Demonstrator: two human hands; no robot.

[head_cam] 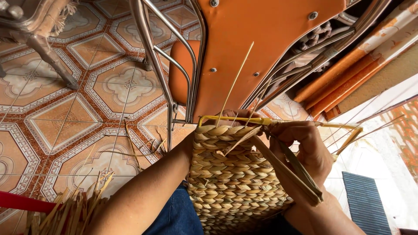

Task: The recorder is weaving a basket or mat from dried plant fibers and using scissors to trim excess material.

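Patterned terracotta-and-cream floor tiles (65, 126) spread under us, with an orange padded steel-tube chair (257, 52) just ahead.

We hold a half-woven basket of braided tan straw (230, 174) on our lap, its yellow wire frame (235, 119) along the top edge. Our right hand (305, 150) sits at the basket's upper right corner, fingers closed narrowly on a flat dried straw strand (287, 172) whose long axis runs diagonally down to the right. Our left hand (237, 115) is mostly hidden behind the top rim, and we cannot tell its grip. Loose straw stalks (74, 209) lie at the lower left; open floor lies to the left.
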